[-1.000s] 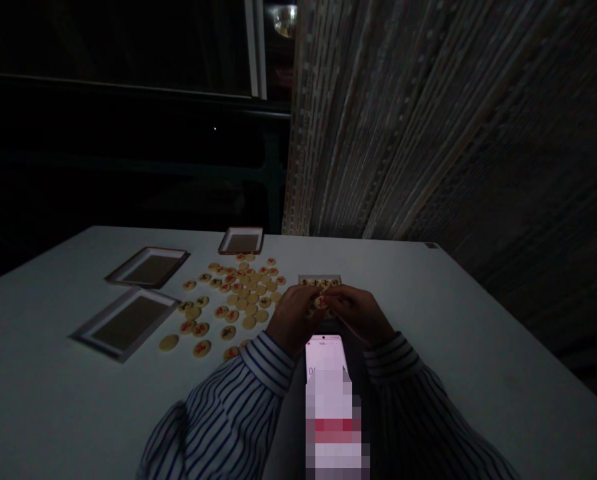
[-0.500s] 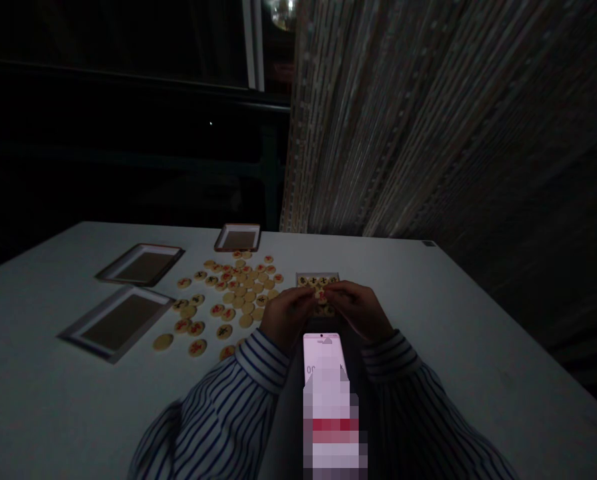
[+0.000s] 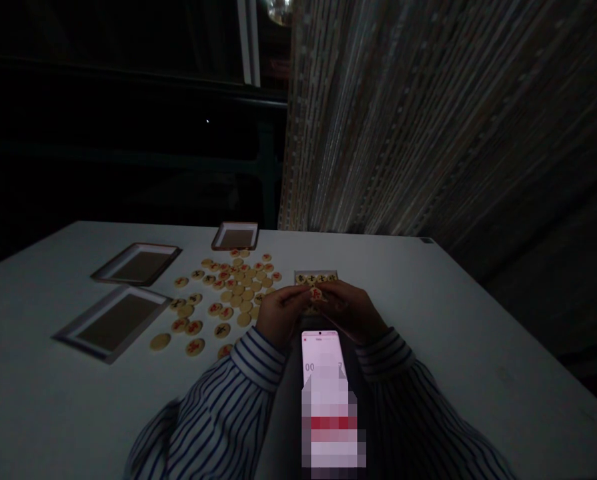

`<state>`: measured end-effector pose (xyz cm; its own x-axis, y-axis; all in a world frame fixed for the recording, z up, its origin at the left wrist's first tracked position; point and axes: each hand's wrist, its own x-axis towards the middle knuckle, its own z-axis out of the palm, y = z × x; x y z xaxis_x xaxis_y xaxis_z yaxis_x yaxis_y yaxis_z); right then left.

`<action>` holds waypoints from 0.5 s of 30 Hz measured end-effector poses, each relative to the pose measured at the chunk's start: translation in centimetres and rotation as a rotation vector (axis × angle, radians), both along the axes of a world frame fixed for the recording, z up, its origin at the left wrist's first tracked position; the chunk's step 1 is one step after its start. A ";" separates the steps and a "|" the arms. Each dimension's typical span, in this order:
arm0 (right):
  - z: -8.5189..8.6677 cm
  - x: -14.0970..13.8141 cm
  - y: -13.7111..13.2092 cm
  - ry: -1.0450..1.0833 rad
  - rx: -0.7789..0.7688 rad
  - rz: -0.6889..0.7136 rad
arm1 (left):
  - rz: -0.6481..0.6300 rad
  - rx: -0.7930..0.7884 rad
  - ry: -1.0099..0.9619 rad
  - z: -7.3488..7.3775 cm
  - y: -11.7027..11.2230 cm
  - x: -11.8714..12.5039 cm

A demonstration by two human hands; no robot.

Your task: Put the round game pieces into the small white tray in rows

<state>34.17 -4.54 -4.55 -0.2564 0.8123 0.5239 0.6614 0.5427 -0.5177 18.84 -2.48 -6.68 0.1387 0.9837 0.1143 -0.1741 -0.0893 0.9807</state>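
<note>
My two hands meet over a small tray (image 3: pixel 315 277) holding rows of round cream xiangqi pieces. Between the fingertips of my left hand (image 3: pixel 281 315) and my right hand (image 3: pixel 351 311) sits one piece with a red character (image 3: pixel 317 293). Both hands seem to pinch it, though the light is dim. My fingers hide the tray's near part. To the left, several loose pieces (image 3: pixel 238 293) with red or black characters lie scattered on the white table (image 3: pixel 78 400).
Three empty shallow trays (image 3: pixel 113 323) lie at the table's left and far side. A lit phone (image 3: pixel 323 350) with a pixelated screen lies under my wrists. A pale hanging curtain (image 3: pixel 378 120) rises beyond the far edge, beside a dark window.
The whole scene sits slightly further left and higher in the view. The red-marked piece stays between my fingertips, and my hands have drawn a little closer around it.
</note>
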 end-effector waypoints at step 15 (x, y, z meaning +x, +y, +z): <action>-0.2 1.0 0.3 -0.341 0.116 -0.096 | 0.099 0.062 0.135 0.2 -0.1 -0.2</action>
<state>35.16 -4.24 -4.79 -0.3577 0.7813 0.5114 0.8359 0.5120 -0.1975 18.68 -2.58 -6.47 0.0594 0.9850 0.1617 -0.0288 -0.1603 0.9867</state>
